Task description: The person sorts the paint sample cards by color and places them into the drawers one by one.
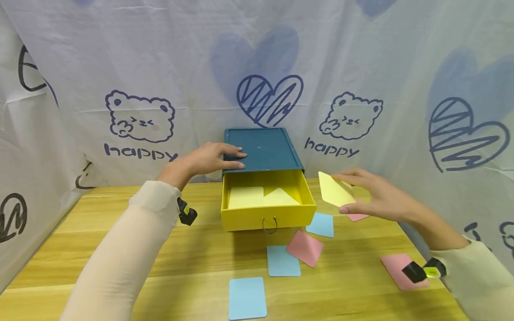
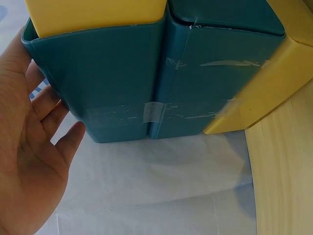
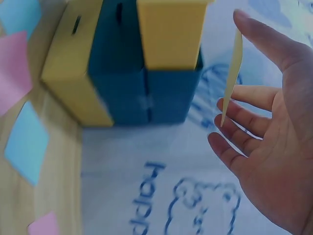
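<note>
A teal drawer box [image 1: 261,149] stands at the back of the table with its top yellow drawer [image 1: 268,218] pulled out. Two pale yellow cards [image 1: 246,198] lie inside that drawer. My left hand [image 1: 209,159] rests on the teal top near its left edge, fingers extended; the left wrist view has them along the casing's side [image 2: 98,83]. To the right of the drawer, my right hand [image 1: 371,194] pinches a yellow card [image 1: 336,189] between thumb and fingers, held up above the table. The right wrist view shows this card [image 3: 233,73] edge-on.
Blue cards [image 1: 247,298] and pink cards [image 1: 305,248] are scattered on the wooden table [image 1: 180,267] in front and to the right. Beneath the top drawer are a teal level [image 2: 210,73] and a yellow one [image 2: 274,83]. A printed white curtain [image 1: 192,58] hangs behind.
</note>
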The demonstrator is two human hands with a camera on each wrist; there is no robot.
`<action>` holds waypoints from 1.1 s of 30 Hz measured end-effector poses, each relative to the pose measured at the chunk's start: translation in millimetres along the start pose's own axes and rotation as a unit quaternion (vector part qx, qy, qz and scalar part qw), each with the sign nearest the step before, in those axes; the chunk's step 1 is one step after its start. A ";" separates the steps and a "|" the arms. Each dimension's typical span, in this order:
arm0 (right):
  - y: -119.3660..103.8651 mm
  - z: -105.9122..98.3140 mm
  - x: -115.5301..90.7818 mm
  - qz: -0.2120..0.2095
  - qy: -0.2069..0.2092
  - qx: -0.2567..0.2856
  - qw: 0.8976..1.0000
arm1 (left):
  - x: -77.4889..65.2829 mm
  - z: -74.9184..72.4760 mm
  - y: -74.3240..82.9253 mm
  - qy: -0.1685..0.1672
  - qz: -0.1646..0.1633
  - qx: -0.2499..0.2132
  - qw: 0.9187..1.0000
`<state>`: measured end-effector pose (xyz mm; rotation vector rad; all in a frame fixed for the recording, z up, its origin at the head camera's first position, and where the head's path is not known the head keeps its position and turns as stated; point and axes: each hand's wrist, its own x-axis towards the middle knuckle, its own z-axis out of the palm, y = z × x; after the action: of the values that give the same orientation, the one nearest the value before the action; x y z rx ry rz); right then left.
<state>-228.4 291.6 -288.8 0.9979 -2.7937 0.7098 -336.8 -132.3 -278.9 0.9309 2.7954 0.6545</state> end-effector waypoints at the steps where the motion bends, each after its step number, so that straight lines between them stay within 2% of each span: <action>1: -5.1 -0.9 4.4 -0.006 -0.003 -0.001 1.000 | -0.1 0.0 -0.2 0.000 0.000 0.000 1.000; 9: -35.1 3.5 38.6 -0.051 -0.029 -0.016 0.998 | -0.7 0.9 -1.5 0.001 0.004 0.006 1.000; 17: -47.3 16.0 62.7 -0.050 -0.060 -0.021 0.997 | 0.1 2.2 -1.4 0.001 0.008 0.005 1.000; 24: -49.7 23.7 73.1 -0.050 -0.080 -0.039 0.995 | 0.2 2.2 -1.0 0.004 0.010 0.008 1.000; 33: -51.8 31.1 74.1 -0.037 -0.063 -0.076 0.994 | -0.2 0.4 -0.6 0.003 0.013 0.004 1.000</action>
<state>-252.2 199.6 -278.5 1.1479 -2.8465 0.4321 -336.9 -132.7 -279.6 0.9701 2.7986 0.6514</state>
